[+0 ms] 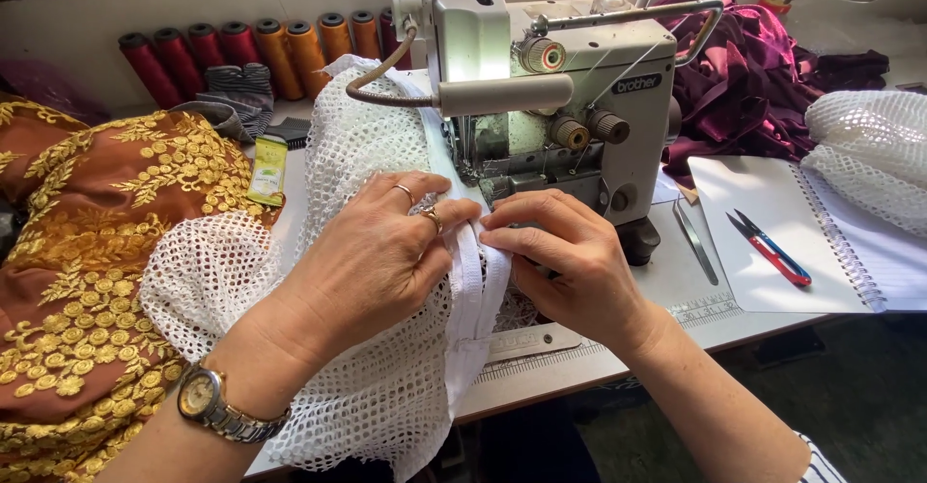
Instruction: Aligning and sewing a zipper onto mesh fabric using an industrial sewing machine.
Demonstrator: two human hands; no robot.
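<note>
A white net fabric (367, 386) with a white band along its edge (473, 295) runs under the grey sewing machine (560, 106). My left hand (377, 251) lies flat on the net, fingertips pressing the band just in front of the machine's foot. My right hand (570, 261) pinches the band from the right, fingertips touching those of the left. A wristwatch (208, 401) sits on my left wrist, and rings on two left fingers.
Brown cloth with gold embroidery (87, 251) is heaped at left. Thread cones (241, 53) line the back wall. A spiral notebook (801, 241) with red-blue snips (772, 249), tweezers (695, 241), purple satin (753, 77) and more white net (869, 150) lie at right.
</note>
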